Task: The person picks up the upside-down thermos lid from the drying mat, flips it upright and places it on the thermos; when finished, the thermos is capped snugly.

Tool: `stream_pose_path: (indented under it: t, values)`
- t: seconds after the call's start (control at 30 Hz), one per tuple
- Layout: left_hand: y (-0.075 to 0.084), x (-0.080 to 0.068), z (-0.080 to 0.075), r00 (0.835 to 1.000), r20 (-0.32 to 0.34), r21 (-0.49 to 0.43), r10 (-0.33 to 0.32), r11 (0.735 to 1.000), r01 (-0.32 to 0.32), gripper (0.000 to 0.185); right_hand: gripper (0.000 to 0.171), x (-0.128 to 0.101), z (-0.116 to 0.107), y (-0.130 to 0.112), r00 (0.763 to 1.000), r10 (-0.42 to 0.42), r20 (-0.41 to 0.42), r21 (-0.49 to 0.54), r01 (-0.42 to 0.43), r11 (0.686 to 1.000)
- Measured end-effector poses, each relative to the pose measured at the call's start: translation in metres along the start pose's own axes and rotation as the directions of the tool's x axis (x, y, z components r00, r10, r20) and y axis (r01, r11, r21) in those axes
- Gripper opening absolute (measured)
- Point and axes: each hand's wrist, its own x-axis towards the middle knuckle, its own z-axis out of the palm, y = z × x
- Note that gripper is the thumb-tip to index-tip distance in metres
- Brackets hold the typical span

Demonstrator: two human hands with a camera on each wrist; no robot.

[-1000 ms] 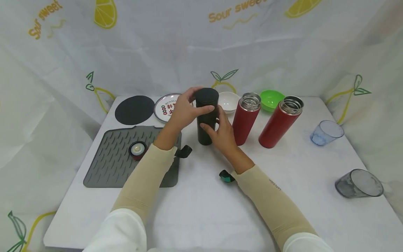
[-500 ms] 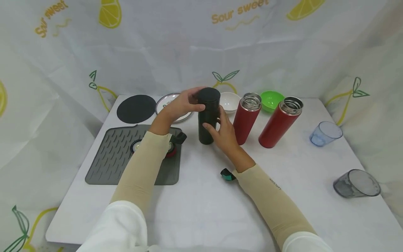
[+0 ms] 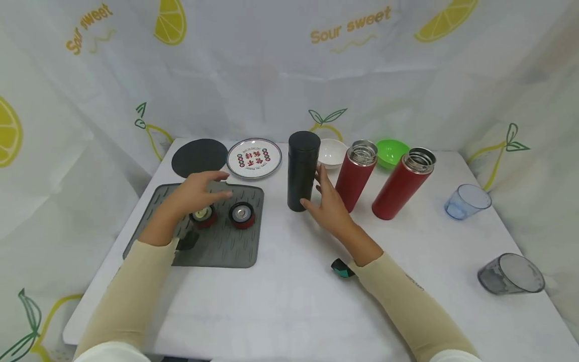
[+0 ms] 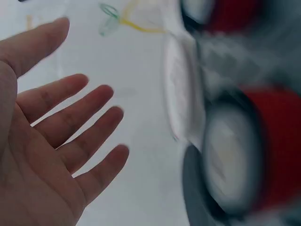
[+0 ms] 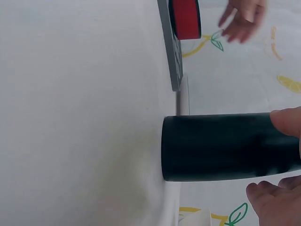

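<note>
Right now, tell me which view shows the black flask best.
The head view: the black flask stands whole and upright, lid on, with the right hand open beside its base. The right wrist view shows only its lower body, sideways, with fingertips at the edge. The left wrist view does not show it.

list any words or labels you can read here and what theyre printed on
"Sour sweet": yellow print on the backdrop cloth, top centre by a lemon slice.
"Sour sweet": again on the cloth at top left.
Red characters and a ring of small lettering on the round plate: too small to read.
Small mark on the right sleeve: too small to read.
The bottles and cups show no text.
</note>
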Motion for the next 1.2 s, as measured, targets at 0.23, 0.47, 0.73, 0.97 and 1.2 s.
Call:
stream_pose_path:
  t: [0.23, 0.47, 0.73, 0.97, 1.2]
  values:
    - [-0.044, -0.04, 0.023, 0.988, -0.016, -0.022, -0.151, 0.988, 0.15, 0.097, 0.092, -0.032, -0.006, 0.009, 0.998, -0.029, 0.063, -0.041, 0.032, 0.999]
    - [-0.055, -0.048, 0.04, 0.984, -0.028, 0.041, -0.175, 0.984, 0.176, 0.085, 0.08, -0.045, -0.014, 0.019, 0.996, -0.021, 0.09, -0.038, 0.025, 0.999]
    - [0.017, -0.032, 0.038, 0.988, -0.131, 0.104, 0.08, 0.992, -0.067, 0.072, 0.067, -0.047, -0.018, 0.013, 0.992, -0.037, 0.12, 0.102, 0.025, 0.995]
    - [0.094, -0.001, 0.069, 0.859, -0.204, 0.273, 0.469, 0.87, -0.41, 0.068, 0.059, -0.048, -0.016, -0.001, 0.988, -0.041, 0.149, 0.244, 0.003, 0.97]
    - [0.128, 0.02, 0.11, 0.718, -0.228, 0.367, 0.657, 0.741, -0.562, 0.064, 0.056, -0.05, -0.015, -0.003, 0.99, -0.017, 0.138, 0.233, -0.016, 0.972]
